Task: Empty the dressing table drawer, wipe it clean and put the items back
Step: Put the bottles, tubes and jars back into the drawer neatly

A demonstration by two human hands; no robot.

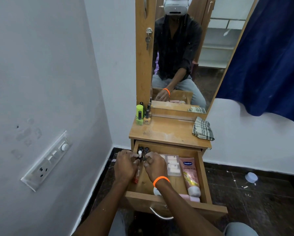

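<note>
**Two hands at the back-left corner of the open drawer**

The drawer (pixel 204 178) of the dressing table is pulled well out, a light wooden box with a curved metal handle (pixel 159 215) on its front. Both hands are inside it at the back-left corner. The left hand (pixel 124 166) has its fingers curled, its grip pinching a small bottle with a white cap (pixel 140 153) that stands upright between the two hands. The right hand (pixel 154 166), with one orange band (pixel 161 180) on its wrist, also has curled fingers, its grip closed beside the same bottle on something dark; what exactly it holds I cannot tell.

Just behind the hands, two dark bottle caps (pixel 143 149) show against the back wall of the drawer. A reddish tube (pixel 136 178) lies under the left hand along the left wall. To the right of the hands lies one clear flat pack (pixel 173 166) of pale pieces, and beside it one pink Vaseline tube (pixel 191 178), cap toward the drawer front. A white round lid (pixel 157 191) is partly hidden under the right forearm near the front, and a pale pink item (pixel 192 198) lies at the front right corner.

On the tabletop (pixel 168 132) above, at the back left, stand one green can (pixel 139 109) and a few nail polish bottles (pixel 147 119), one green and one yellow in front. One checked cloth (pixel 203 129) lies folded at the right edge. The mirror (pixel 193 57) rises behind.
</note>
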